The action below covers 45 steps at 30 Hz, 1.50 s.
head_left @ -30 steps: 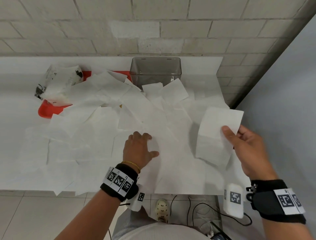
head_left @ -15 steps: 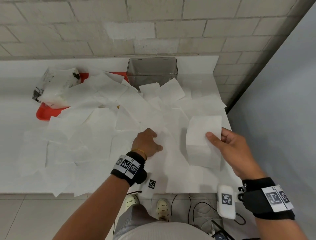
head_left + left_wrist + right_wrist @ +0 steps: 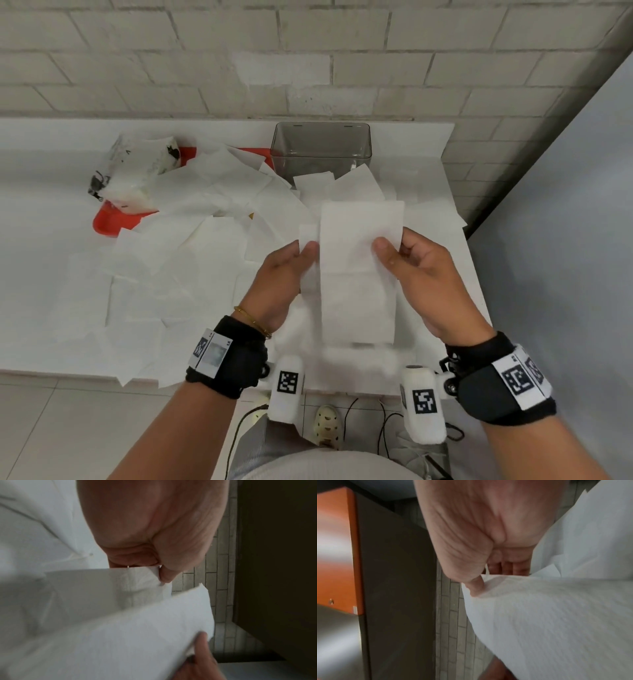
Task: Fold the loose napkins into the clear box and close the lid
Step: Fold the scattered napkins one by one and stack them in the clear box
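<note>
Both hands hold napkins up over the table.

The right hand (image 3: 430,274) pinches a folded napkin (image 3: 359,270) by its right edge, thumb in front. The left hand (image 3: 279,284) pinches a second sheet (image 3: 308,240) just behind the napkin's left edge. More loose napkins (image 3: 191,246) cover the table (image 3: 34,212). The clear box (image 3: 320,147) stands open at the far edge by the wall, beside a red tray (image 3: 106,222).
</note>
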Tool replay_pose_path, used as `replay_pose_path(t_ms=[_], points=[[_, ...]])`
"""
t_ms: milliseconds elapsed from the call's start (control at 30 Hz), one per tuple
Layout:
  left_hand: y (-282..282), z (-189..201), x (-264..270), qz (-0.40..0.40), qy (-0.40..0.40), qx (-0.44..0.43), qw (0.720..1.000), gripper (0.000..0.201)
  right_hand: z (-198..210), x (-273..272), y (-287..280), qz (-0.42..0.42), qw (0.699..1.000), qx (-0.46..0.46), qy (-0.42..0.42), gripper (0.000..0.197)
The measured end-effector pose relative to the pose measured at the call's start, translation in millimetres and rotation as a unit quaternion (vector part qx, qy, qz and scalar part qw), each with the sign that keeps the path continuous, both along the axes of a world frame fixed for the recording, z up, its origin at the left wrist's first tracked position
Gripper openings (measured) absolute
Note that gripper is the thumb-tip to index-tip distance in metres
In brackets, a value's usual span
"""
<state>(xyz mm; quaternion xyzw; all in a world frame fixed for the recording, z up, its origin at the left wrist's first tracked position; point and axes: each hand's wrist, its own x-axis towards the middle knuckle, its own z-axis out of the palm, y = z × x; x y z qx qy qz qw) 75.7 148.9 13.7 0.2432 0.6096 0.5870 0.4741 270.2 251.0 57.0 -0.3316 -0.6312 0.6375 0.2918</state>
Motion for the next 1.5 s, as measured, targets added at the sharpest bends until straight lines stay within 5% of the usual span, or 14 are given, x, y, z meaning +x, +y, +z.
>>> replay_pose_path(t_ms=[67, 300, 433, 533, 567, 667, 700, 800, 900, 1033, 1267, 1500], points=[[-3, 7, 10, 0.006, -0.03, 0.005, 1.0, 0.03, -7, -12, 0, -0.027, 1.0, 0.011, -0.01, 0.021], [-3, 14, 22, 0.054, -0.096, 0.017, 0.994, 0.038, -28, -29, 1, -0.014, 0.999, -0.01, -0.046, 0.019], [0, 12, 26, 0.04, -0.137, 0.011, 0.99, 0.06, -36, -32, 0, -0.002, 0.988, 0.096, -0.118, 0.034], [0, 3, 30, 0.022, -0.111, 0.034, 0.993, 0.045, -34, -33, -4, 0.005, 0.979, 0.138, -0.15, 0.022], [0, -1, 29, 0.029, -0.106, 0.042, 0.993, 0.038, -35, -32, -5, 0.009, 0.982, 0.124, -0.142, 0.027], [0, -9, 22, 0.062, -0.129, 0.056, 0.988, 0.034, -41, -25, 0, 0.047, 0.986, 0.037, -0.154, 0.09], [-1, -9, 19, 0.071, -0.142, 0.065, 0.985, 0.035, -43, -21, 3, 0.078, 0.98, 0.022, -0.181, 0.098], [-4, -9, 5, 0.091, -0.164, 0.091, 0.978, 0.036, -55, -2, 12, 0.15, 0.966, 0.007, -0.212, 0.051], [-11, -15, -9, 0.112, -0.144, 0.088, 0.979, 0.028, -64, 13, 16, 0.069, 0.989, -0.037, -0.127, 0.025], [-25, -32, -20, 0.099, -0.066, 0.053, 0.991, 0.035, -71, 22, 20, -0.024, 0.995, -0.087, -0.042, 0.021], [-32, -62, -16, 0.002, 0.097, -0.033, 0.995, 0.033, -96, 19, 8, -0.004, 0.994, -0.102, -0.048, 0.034], [-25, -66, -5, 0.027, 0.106, -0.044, 0.993, 0.037, -100, 18, 4, 0.026, 0.994, -0.058, -0.094, 0.041]])
